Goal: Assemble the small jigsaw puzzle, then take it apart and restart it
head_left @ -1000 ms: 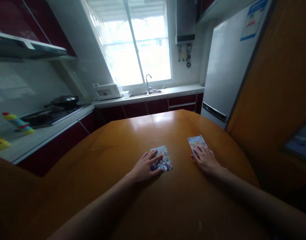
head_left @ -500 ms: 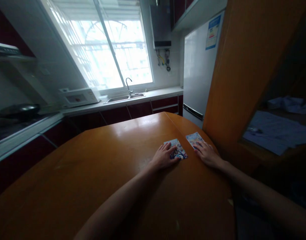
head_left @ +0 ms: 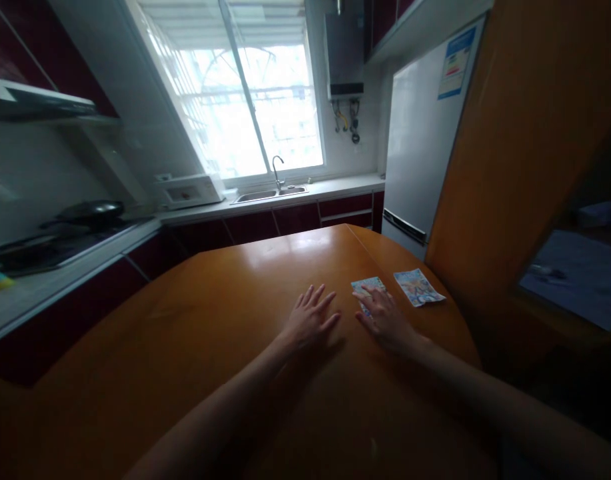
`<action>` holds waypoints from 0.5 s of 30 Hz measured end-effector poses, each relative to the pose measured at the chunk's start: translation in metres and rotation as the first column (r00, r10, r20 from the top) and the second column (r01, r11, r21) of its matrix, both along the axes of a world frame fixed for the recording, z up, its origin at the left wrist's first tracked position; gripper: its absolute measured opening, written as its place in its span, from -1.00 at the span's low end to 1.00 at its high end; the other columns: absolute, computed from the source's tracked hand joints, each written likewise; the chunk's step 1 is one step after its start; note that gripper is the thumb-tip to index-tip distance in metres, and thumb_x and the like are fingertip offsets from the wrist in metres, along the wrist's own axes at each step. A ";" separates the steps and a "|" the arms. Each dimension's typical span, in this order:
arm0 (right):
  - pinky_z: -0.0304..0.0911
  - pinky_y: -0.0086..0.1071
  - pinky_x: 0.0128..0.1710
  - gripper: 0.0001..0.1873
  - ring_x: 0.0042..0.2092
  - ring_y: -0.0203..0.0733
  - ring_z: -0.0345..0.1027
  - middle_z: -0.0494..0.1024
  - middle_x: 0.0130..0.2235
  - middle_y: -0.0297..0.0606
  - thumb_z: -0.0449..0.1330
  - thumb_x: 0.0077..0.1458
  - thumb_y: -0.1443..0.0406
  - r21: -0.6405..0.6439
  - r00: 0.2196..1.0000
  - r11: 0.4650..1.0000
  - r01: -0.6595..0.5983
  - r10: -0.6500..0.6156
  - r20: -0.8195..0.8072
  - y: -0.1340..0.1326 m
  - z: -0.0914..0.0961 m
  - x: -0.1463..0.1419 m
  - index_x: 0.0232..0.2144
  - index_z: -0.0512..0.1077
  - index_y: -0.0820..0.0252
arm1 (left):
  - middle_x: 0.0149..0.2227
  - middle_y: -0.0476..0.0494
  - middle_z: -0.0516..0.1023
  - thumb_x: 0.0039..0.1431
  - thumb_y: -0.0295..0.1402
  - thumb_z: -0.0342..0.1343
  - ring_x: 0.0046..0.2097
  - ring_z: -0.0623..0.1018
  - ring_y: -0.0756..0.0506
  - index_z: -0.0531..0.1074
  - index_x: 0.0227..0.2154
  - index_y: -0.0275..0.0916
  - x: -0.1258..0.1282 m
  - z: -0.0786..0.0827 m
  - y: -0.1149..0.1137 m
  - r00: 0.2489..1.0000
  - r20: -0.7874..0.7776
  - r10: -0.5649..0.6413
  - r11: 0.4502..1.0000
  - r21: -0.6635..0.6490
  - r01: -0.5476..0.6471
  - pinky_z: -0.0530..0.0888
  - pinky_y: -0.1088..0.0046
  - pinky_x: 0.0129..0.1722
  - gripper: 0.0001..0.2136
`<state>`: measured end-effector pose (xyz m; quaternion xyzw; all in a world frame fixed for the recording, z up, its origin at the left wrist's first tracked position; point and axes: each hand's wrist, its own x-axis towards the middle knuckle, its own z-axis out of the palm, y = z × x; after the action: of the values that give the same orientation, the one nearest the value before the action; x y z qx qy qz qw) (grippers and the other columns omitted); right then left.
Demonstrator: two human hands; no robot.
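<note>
Brown table [head_left: 235, 313], two colourfully printed sheets [head_left: 418, 288] [head_left: 372, 281]

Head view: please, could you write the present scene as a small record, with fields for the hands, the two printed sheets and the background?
Left hand: fingers spread, holding nothing; contact with the table unclear
Right hand: fingers spread over the left sheet
Left sheet: on the table, partly covered
Right sheet: on the table, uncovered, apart from the right hand
Background: sink, microwave, fridge
</note>
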<state>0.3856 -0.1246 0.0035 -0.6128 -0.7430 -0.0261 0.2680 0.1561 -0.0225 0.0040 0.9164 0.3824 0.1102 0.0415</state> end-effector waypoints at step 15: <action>-0.29 0.29 0.31 -0.27 0.42 0.36 -0.23 0.06 0.41 0.06 0.04 0.23 -0.11 -0.399 0.961 0.889 -0.225 0.270 0.061 0.008 -0.016 -0.148 0.33 0.19 0.08 | 0.44 -0.14 0.03 0.28 0.16 -0.07 0.44 -0.01 -0.43 0.15 0.36 0.04 -0.171 -0.014 -0.082 0.948 -0.115 0.298 0.947 -0.091 -0.309 0.03 -0.13 0.37 -0.35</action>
<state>0.2376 -0.1161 -0.0123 -0.5512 -0.8196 0.1209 0.0995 -0.0148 -0.1047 -0.0098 0.8472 0.5261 0.0488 0.0545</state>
